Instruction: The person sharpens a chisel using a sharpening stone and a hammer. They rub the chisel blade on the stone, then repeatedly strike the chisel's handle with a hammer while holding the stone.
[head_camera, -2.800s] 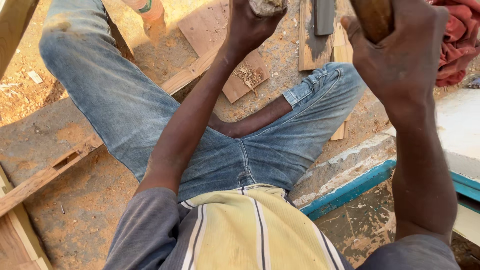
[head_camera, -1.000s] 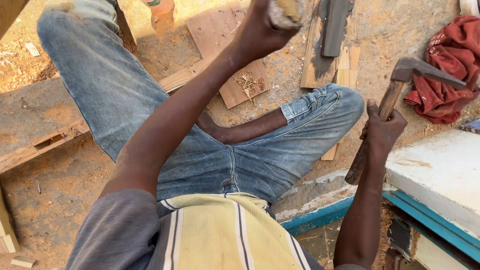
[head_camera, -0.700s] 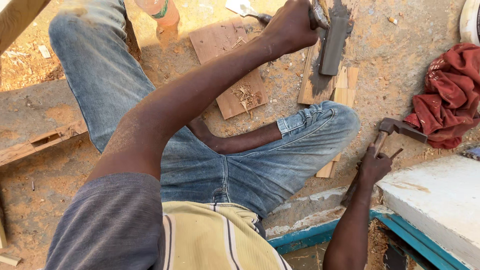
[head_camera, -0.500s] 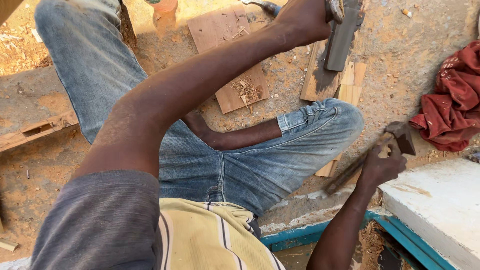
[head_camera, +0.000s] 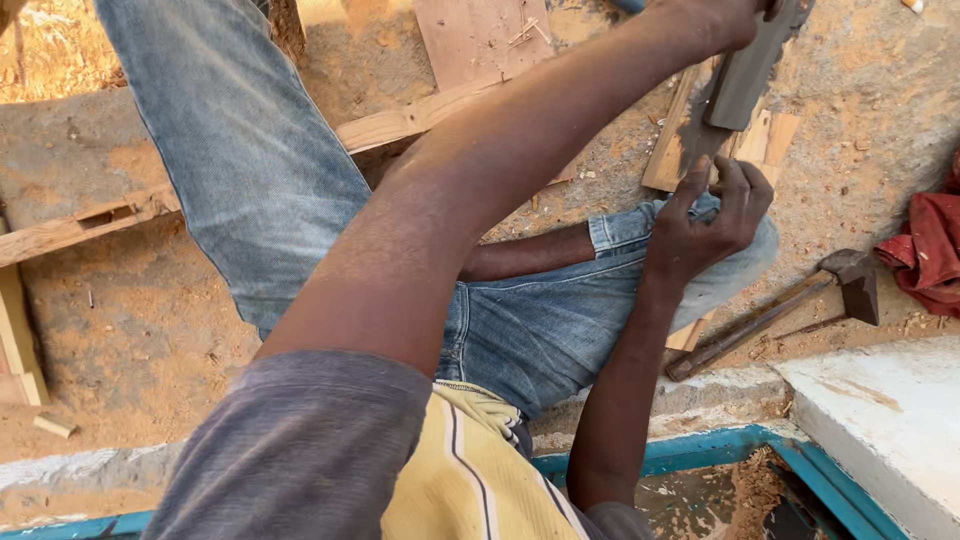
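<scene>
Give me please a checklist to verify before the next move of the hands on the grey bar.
1. Right hand free: ok. The fingers are open and hold nothing, with the fingertips at the lower end of the grey bar.
2. Left hand grip on the bar's upper end: cannot tell. The frame edge cuts it off.
3. Hammer out of the way: ok. It lies on the ground, apart from both hands.
4. Bar supported: ok. It seems to lie over the wooden boards.
5. Red cloth away from the work: ok. It lies at the right edge, beyond the hammer.
</scene>
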